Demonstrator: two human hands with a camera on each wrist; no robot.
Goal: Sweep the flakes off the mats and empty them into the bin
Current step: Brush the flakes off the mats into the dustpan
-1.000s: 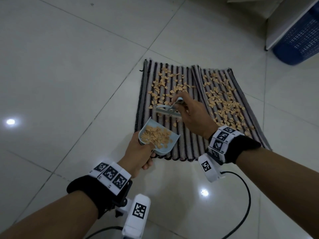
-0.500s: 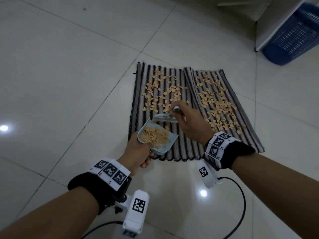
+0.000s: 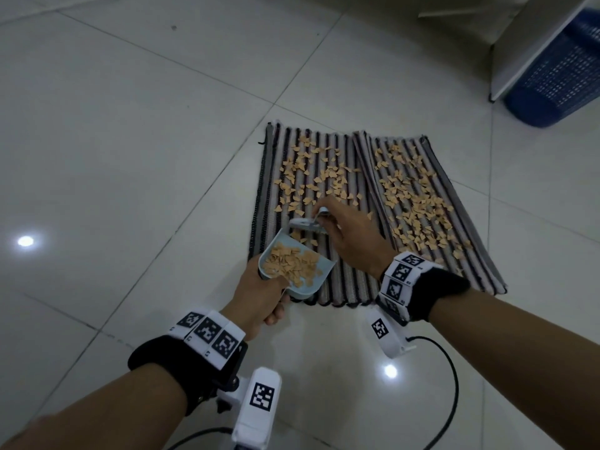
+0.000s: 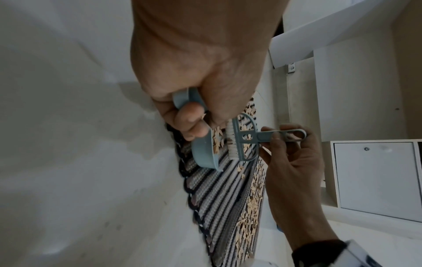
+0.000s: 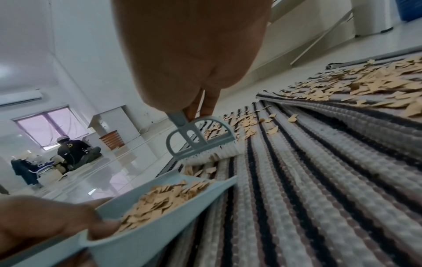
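Two striped mats lie side by side on the tiled floor, the left mat [image 3: 350,280] and the right mat [image 3: 480,271], both strewn with tan flakes [image 3: 418,209]. My left hand [image 3: 259,297] grips the handle of a light blue dustpan [image 3: 328,271], which is tilted at the left mat's near left corner and holds a pile of flakes [image 5: 164,196]. My right hand [image 3: 350,235] pinches the handle of a small grey-blue brush [image 3: 305,224]. Its white bristles [image 5: 212,153] touch the mat just beyond the pan's lip, with a few flakes between them.
A blue mesh bin [image 3: 561,73] stands at the far right beside a white cabinet panel [image 3: 532,50]. Glossy white tiles surround the mats. A black cable [image 3: 451,378] trails from my right wrist. In the right wrist view a person [image 5: 73,150] sits far off on the floor.
The brush has been drawn toward me along the left mat and now sits close to the pan's lip. The dustpan has barely moved.
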